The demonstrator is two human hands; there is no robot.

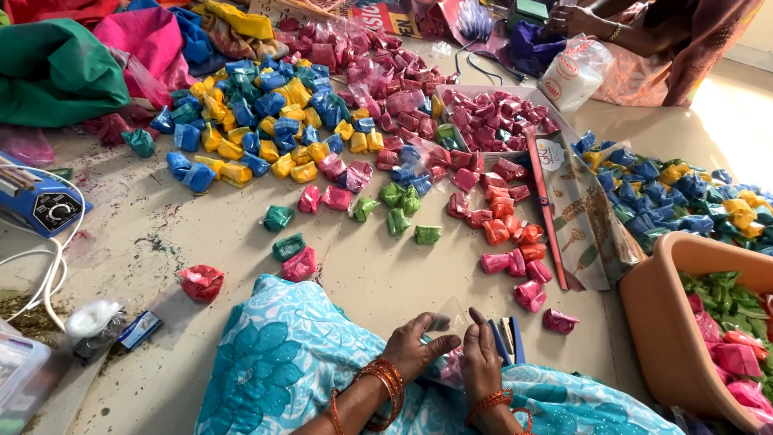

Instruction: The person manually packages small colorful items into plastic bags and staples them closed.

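Fingers of the left hand (415,342) and right hand (481,354) curl together around a small clear plastic pouch (452,321), pinched between both hands above the turquoise patterned cloth (278,350) over the lap, near the floor's bottom edge. What the pouch holds is hard to make out, perhaps pink powder. A blue stapler (509,338) lies just beside the right hand, partly hidden by it

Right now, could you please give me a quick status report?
Left hand and right hand together pinching a clear bag. Stapler beside right hand. Pink packet nearby.
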